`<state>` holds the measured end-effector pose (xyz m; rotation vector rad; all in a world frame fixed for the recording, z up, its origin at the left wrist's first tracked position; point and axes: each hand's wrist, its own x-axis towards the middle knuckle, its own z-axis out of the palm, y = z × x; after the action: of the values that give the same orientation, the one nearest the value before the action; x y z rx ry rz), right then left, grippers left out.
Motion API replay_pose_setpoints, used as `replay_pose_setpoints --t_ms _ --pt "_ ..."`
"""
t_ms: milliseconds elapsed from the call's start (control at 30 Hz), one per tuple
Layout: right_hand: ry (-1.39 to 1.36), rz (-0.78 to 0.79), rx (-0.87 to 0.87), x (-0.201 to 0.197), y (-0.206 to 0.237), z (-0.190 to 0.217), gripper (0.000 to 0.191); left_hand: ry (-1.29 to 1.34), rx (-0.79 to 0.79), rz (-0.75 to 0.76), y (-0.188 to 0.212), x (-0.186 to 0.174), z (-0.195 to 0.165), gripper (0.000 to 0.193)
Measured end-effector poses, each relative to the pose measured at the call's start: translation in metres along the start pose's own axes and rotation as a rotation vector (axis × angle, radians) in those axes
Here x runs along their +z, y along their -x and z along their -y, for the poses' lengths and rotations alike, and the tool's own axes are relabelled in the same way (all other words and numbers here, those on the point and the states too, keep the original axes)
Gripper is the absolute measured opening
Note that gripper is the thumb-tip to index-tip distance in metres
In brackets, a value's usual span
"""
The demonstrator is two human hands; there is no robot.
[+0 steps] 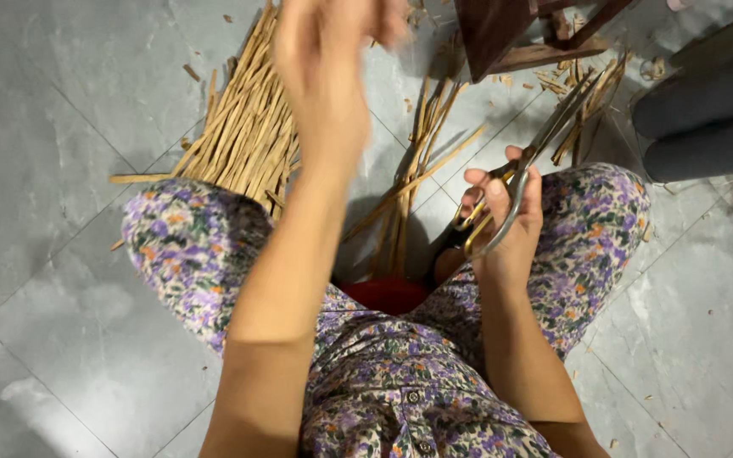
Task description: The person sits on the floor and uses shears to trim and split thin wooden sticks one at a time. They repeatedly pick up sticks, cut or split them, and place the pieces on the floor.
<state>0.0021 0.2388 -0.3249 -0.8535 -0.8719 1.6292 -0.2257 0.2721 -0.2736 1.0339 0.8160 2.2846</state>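
Two grips: right hand [502, 222] closed around scissors [526, 165], blades toward 1 o'clock; left hand [326, 76] raised, blurred, state indeterminable.

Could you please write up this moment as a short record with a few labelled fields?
Setting: a person sits low over a grey tiled floor, knees apart, in purple flowered clothes.
Left hand: raised and blurred; whether it holds anything cannot be told.
Right hand: fingers through the handles of metal scissors, blades pointing up and away.
On the floor: a heap of thin tan sticks by the left knee, a few loose sticks between the knees, scattered chips.
Background: a dark wooden stool at the top.
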Motion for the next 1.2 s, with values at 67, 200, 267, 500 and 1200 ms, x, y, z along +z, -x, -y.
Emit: replay_pose_setpoints --t_ms 67,200,267,500,1200 --pt "0.013 -0.003 0.027 0.000 -0.002 0.000 0.050 -0.296 -0.113 -0.143 -0.026 -0.050 0.071 0.025" --pt "0.016 0.011 0.044 0.000 -0.011 -0.003 0.050 -1.050 -0.199 -0.155 0.000 -0.149 0.187 0.030" --pt "0.011 0.007 0.069 -0.001 -0.013 -0.004 0.050 -1.287 -0.293 -0.022 0.034 -0.185 0.220 0.026" --pt "0.000 -0.009 0.106 -0.001 -0.025 -0.012 0.051 -1.541 -0.808 0.202 0.103 -0.238 0.243 0.052" --pt "0.028 -0.064 0.164 -0.003 -0.030 -0.013 0.051 -1.719 -1.095 0.415 0.118 -0.222 0.225 0.030"
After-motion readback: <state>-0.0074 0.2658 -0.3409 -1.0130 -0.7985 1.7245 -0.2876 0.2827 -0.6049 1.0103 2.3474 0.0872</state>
